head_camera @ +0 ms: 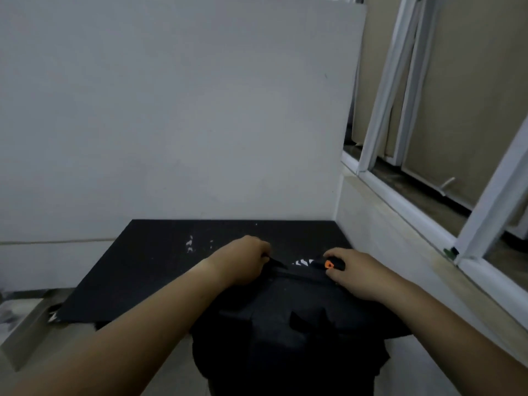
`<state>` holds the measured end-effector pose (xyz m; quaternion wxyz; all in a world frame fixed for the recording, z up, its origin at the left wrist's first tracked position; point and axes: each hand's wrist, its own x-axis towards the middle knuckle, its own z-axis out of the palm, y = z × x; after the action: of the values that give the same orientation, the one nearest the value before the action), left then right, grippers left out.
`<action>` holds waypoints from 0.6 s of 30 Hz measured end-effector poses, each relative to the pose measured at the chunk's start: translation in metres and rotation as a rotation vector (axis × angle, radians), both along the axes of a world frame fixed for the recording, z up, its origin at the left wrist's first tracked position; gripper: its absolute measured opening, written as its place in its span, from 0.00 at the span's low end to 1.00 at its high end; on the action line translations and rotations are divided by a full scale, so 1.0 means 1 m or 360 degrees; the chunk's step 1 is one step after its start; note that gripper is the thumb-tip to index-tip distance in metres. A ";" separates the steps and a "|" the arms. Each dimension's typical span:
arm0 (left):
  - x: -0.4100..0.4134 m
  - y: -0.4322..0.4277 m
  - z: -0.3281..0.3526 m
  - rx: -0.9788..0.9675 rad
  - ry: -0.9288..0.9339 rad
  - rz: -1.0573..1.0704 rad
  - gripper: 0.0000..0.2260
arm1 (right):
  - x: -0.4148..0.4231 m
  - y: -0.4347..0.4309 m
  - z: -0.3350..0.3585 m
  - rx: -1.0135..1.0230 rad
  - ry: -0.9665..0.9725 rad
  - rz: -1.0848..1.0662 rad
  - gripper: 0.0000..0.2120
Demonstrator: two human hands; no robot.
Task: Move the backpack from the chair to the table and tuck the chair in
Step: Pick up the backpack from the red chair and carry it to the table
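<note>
**Both hands on the backpack at the table's near edge**

The left hand point(248, 260) is curled closed, fingers pinching a black strap at the top of the backpack point(288, 332). The right hand point(353, 274) is partly closed, fingers wrapped over the bag's top right corner, just beside a small orange tab point(329, 264).

There are two hands, one backpack and one black table point(148, 270) in view; the chair cannot be made out.

The backpack sits directly under and between both hands, its upper part over the near right edge of the table, its lower part hanging below the edge toward the camera. A window frame point(405, 204) runs along the right.
</note>
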<state>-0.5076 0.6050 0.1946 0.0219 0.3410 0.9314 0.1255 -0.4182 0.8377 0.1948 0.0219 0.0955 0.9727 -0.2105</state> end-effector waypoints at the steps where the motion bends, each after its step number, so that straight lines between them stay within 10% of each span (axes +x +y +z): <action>1: -0.017 0.010 0.005 -0.0020 -0.0015 -0.0017 0.07 | -0.017 0.010 0.003 0.0000 -0.0020 0.0006 0.20; 18: -0.313 0.217 0.048 -0.0049 0.0084 0.0085 0.09 | -0.316 0.211 0.028 0.0000 0.0136 0.0098 0.15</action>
<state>-0.8202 0.8220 0.2421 -0.0007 0.3190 0.9422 0.1026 -0.7342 1.0487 0.2228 -0.0131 0.0564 0.9752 -0.2136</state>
